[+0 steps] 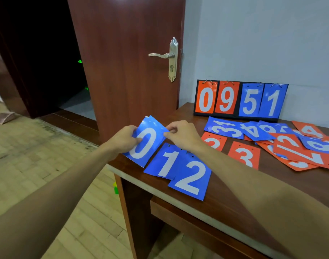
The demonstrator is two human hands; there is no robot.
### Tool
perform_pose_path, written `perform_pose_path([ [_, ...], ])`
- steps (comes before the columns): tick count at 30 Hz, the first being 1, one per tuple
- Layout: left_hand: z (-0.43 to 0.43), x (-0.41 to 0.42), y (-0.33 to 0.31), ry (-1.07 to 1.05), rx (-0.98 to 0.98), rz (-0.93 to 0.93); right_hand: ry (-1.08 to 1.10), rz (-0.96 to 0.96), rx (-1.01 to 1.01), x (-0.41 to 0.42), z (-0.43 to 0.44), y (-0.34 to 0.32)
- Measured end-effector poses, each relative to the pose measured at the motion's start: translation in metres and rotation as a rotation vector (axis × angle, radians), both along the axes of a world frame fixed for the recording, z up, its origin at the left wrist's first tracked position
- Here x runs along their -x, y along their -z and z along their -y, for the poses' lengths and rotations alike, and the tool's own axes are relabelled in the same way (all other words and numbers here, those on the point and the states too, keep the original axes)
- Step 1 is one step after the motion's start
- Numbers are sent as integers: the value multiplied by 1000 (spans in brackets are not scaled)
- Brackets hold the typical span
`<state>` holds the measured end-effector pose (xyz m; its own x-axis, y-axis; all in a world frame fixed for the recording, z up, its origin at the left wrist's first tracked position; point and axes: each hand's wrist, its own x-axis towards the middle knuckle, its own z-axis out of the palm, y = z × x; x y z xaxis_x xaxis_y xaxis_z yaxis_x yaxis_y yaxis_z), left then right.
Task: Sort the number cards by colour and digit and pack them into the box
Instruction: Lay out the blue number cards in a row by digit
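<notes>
grip: left hand (125,139), right hand (180,135) pinch blue 0 cards (147,144) | I'd square edges, lay them ten o'clock of blue 1 card (166,163)

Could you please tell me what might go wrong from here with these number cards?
1. The blue 0 cards, pinched by the left hand and right hand, are held over the corner of the table; released there, they might slide to the floor.
2. The blue 2 card lies near the front edge beside the right forearm; a sweep could knock it off.
3. The pile at right overlaps orange and blue, inviting mis-sorts.
</notes>
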<state>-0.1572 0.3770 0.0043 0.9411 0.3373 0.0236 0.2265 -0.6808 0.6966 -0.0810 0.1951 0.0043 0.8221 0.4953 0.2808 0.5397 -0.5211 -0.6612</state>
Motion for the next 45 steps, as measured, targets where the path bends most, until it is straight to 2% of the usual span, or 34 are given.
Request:
perform_pose_path([
  [4,-10,-7,8,13,47,-98,-73,10,358,-6,16,8],
  [8,-11,-13,16,52,-112,-126,-149,40,586,-4,33,18],
  [15,-6,-7,20,84,-365,-185,-127,126,585,6,29,23],
  [19,12,-7,16,63,-403,-95,-84,128,507,5,41,14],
  [25,78,-42,-4,244,-244,103,105,130,384,-28,110,-5],
  [28,114,-76,-10,265,-185,121,208,101,377,-56,156,-8],
  [33,154,-149,-1,340,-231,21,307,80,401,-110,208,-7],
  [36,165,-194,12,307,-258,-23,301,71,411,-140,216,-1],
  [40,184,-232,28,243,-401,-163,258,-30,507,-166,218,18],
  [42,195,-241,29,204,-361,-128,251,-51,569,-172,222,25],
  [45,197,-256,27,129,0,26,247,-43,573,-176,229,27],
])
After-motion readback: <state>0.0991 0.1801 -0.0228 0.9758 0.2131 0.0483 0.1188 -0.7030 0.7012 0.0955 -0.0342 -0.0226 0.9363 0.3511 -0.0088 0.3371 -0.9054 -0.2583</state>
